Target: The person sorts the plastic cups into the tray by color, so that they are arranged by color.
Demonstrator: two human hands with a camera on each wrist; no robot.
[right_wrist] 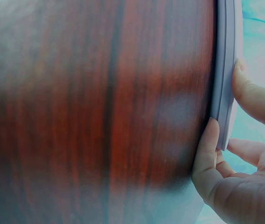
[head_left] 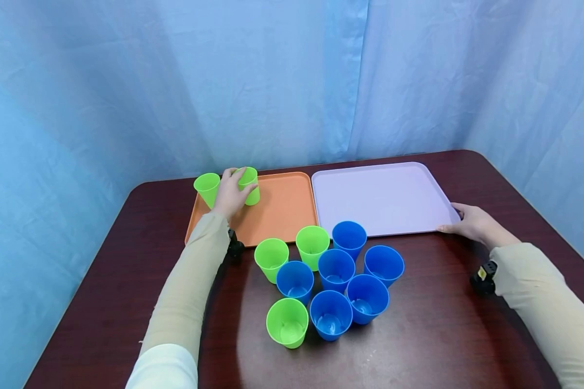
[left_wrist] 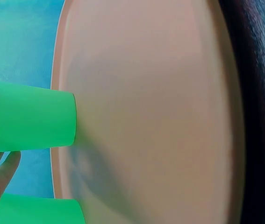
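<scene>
The left hand (head_left: 230, 193) grips a green cup (head_left: 250, 185), fingers curled round its side. The cup stands upright on the orange tray (head_left: 282, 210), near the tray's far left corner. In the left wrist view the cup's base (left_wrist: 71, 120) meets the tray's surface (left_wrist: 160, 112), with a fingertip showing at the picture's edge. A second green cup (head_left: 207, 188) stands just beside the hand, in that same far left corner of the tray.

The right hand (head_left: 469, 222) holds the near right corner of the lilac tray (head_left: 384, 197). The right wrist view shows a fingertip (right_wrist: 244, 88) pressed on the tray's rim (right_wrist: 225, 70) from one side and the thumb (right_wrist: 208, 149) against it from the other, so the edge is pinched between them. The lilac tray lies flat on the dark wooden table (head_left: 443, 324), just beside the orange tray along the table's far edge.

Nearer the table's middle stands a tight group of upright cups: three green ones (head_left: 287, 322) on the left side and six blue ones (head_left: 336, 269) toward the right, several touching at the rims. A pale blue curtain (head_left: 282, 81) hangs behind the table.
</scene>
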